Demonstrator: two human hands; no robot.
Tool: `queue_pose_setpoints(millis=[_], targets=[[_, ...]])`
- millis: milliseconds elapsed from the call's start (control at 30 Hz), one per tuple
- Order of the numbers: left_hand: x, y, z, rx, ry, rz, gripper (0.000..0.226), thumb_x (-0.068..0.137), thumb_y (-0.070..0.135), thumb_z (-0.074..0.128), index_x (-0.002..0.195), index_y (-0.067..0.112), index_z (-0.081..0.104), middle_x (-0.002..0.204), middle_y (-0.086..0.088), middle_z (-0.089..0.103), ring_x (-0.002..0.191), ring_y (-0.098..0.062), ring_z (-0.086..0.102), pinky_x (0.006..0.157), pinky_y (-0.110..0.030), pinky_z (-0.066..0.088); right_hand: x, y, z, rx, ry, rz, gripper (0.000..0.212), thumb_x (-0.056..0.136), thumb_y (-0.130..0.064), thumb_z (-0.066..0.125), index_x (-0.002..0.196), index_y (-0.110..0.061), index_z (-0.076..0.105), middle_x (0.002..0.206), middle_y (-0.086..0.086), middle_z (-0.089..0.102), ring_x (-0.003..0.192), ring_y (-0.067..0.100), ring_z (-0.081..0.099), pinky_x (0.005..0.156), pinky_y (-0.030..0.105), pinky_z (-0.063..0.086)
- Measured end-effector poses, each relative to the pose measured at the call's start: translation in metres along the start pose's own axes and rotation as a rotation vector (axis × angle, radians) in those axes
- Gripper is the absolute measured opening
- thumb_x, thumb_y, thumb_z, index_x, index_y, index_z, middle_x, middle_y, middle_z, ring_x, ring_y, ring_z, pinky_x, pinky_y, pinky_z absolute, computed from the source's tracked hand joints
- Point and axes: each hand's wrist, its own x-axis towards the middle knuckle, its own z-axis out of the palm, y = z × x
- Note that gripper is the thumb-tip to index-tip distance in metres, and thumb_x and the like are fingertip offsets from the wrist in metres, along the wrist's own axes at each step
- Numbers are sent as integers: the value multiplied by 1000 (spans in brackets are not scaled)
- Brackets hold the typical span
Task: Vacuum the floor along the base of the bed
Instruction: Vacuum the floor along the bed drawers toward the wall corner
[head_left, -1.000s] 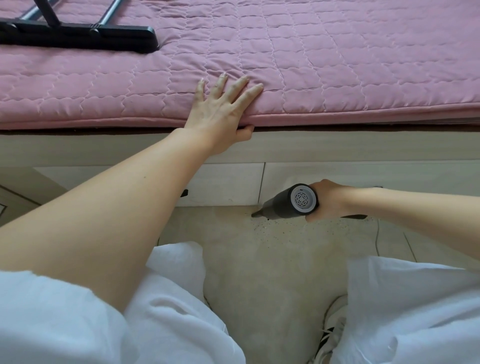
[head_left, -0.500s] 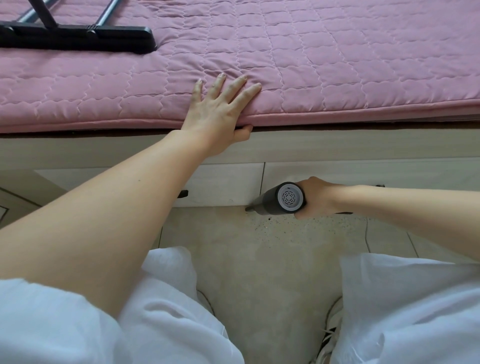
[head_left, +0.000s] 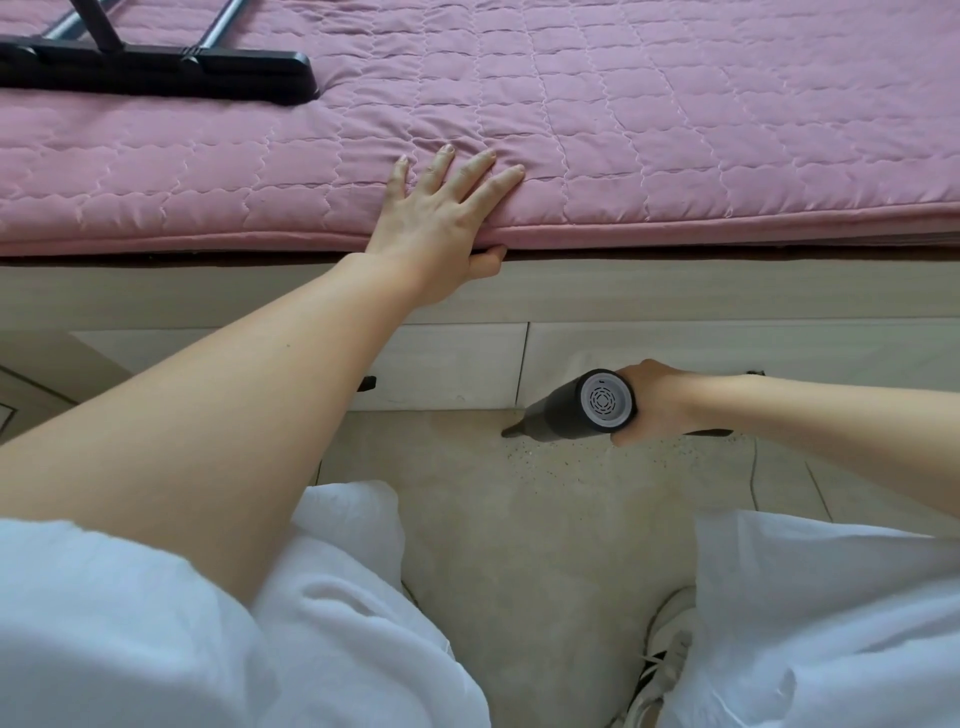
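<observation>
I saw the handheld vacuum (head_left: 584, 410) low at the bed base (head_left: 727, 358), nozzle on the floor (head_left: 519, 519) pointing left, my right hand (head_left: 655, 402) curled around its right end. My left hand (head_left: 441, 228) lay spread flat on the pink mattress pad (head_left: 675, 130), farther and to the left.

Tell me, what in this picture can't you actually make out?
Head view, the only one:
- The handheld vacuum: its grip is hidden inside the right hand.
- The black bar on the pink mattress pad: its poles run off the top edge, so what it is stays unclear.
- The left hand: the thumb tip tucks under the pad's edge.
- The dark specks on the floor: too small to identify.
</observation>
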Motion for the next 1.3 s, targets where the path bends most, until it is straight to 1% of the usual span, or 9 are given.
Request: queue_pose_setpoints(millis=[67,200,333,533,700,800,900,1100,1300], targets=[[0,0,0,-3,1,-3,76,91,54,47,154,38,9,164,5,8,151,-28,5,118,-59,5,-1,3,0,-15,5,25,27,70,-27,71,76,-34,46,81,-8,61,78,16,61,71,32,53],[0,0,0,-4,3,-2,76,91,53,48,154,37,10,164,5,9,151,-28,6,118,-59,5,-3,4,-1,-17,5,40,27,71,-27,71,74,-33,45,77,-10,58,72,14,58,65,29,49],[0,0,1,-9,11,2,76,91,53,49,154,37,11,164,4,10,151,-28,7,118,-59,5,-2,0,0,2,6,22,23,71,-25,70,78,-31,49,82,-3,62,73,16,60,61,28,47],[0,0,0,-9,4,2,76,90,53,47,154,37,10,164,5,10,151,-28,6,118,-59,6,2,-9,-2,-1,3,-25,22,75,-21,69,81,-28,50,79,-4,59,66,12,54,54,21,42],[0,-1,1,-7,12,2,76,90,53,48,154,38,11,163,5,10,151,-28,7,118,-59,6,-3,-8,-2,9,-16,-21,26,75,-21,70,94,-24,52,85,-4,60,76,15,58,58,21,43],[0,-1,1,-2,13,-1,76,89,54,47,154,38,11,163,5,10,151,-28,7,118,-59,6,-8,-4,-2,-22,-14,19,24,74,-25,71,83,-28,49,79,-7,57,72,15,56,57,23,42],[1,-1,2,1,18,-3,76,89,54,48,154,38,11,163,6,11,150,-28,8,118,-59,7,-11,1,-2,-29,-11,39,29,73,-27,71,73,-32,43,74,-11,54,69,14,54,61,24,42],[0,0,2,-5,27,-4,77,89,53,50,154,37,13,163,5,12,150,-29,9,118,-59,7,-17,2,-1,-19,0,46,28,73,-23,71,71,-30,43,69,-11,53,59,5,50,50,19,38],[1,0,2,-5,28,-5,77,88,54,50,154,38,13,163,5,13,150,-29,10,118,-59,7,-13,-2,-1,-19,20,29,27,73,-23,70,70,-29,43,69,-11,53,58,4,49,49,20,37]])
